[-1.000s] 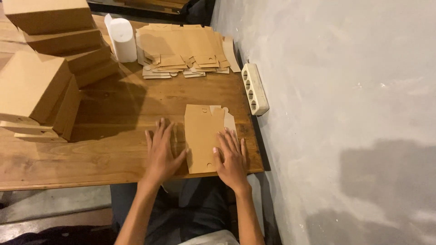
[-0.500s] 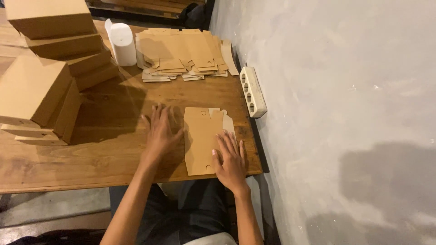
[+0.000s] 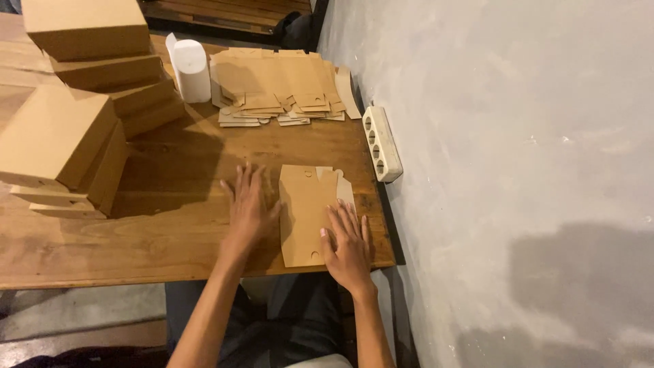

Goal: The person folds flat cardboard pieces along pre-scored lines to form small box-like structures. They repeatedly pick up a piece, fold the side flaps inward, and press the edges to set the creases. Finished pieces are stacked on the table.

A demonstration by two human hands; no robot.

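**Two flat hands at a cardboard blank on the wooden table**

At nine o'clock in the view, folded brown boxes [image 3: 58, 146] sit stacked on the wooden table [image 3: 170, 232], with more stacked boxes [image 3: 102, 48] toward ten and eleven o'clock. Beside them, near eleven o'clock, stands a white roll [image 3: 190, 69]. At twelve o'clock lies a pile of flat cardboard blanks [image 3: 279, 85].

Near the centre, the left hand [image 3: 248, 208] lies palm down on the bare wood with its fingers spread, gripping nothing; its thumb side is just beside the left edge of the flat cardboard blank [image 3: 306, 211]. That blank lies flat at about six o'clock, close to the table's near edge. The right hand [image 3: 347, 249] rests open on the blank's lower right part, fingers stretched out, pressing rather than grasping.

At about two o'clock, a white power strip [image 3: 381, 143] lies along the table's right edge, next to the grey wall [image 3: 518, 136].
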